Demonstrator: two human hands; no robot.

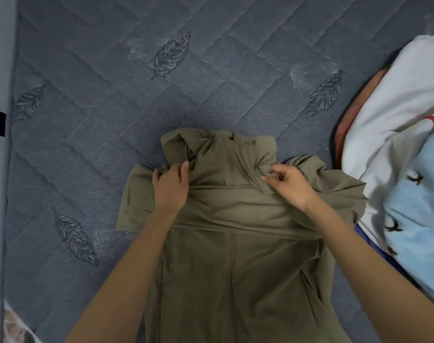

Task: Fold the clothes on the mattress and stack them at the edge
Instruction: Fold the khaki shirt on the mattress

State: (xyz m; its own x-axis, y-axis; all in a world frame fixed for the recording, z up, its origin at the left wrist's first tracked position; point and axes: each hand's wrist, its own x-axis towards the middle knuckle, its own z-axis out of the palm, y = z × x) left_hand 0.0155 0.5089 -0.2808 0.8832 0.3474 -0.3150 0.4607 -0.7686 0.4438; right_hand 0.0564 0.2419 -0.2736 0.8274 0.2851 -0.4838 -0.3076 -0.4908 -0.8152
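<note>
- An olive garment (235,256) (it looks like a zip-front jacket, though I cannot be sure) is lying spread on a grey quilted mattress (112,70). It is sitting in the near middle of the view and running from the person's body outward.
- The far end of the garment is bunching up into soft folds, and a cross-wise crease is showing just behind the hands.
- The left hand (170,186) is gripping a gather of cloth at the far left of the garment, with its fingers curling into the fabric.
- The right hand (291,185) is pinching a fold at the far right between thumb and forefinger. The two hands are sitting apart, one to each side of the centre seam.
- A loose pile (396,125) of white and pale blue cloth is lying at the right, touching the garment's right flap.
- Judging by the way it is draping, the cloth is thin, light and limp. It seems smooth enough to slide on itself, and nothing about it looks fragile.
- It is likely to sag wherever it is not being held, so taking it at two matching points on the outer edges, as here, should keep a fold straight.
</note>
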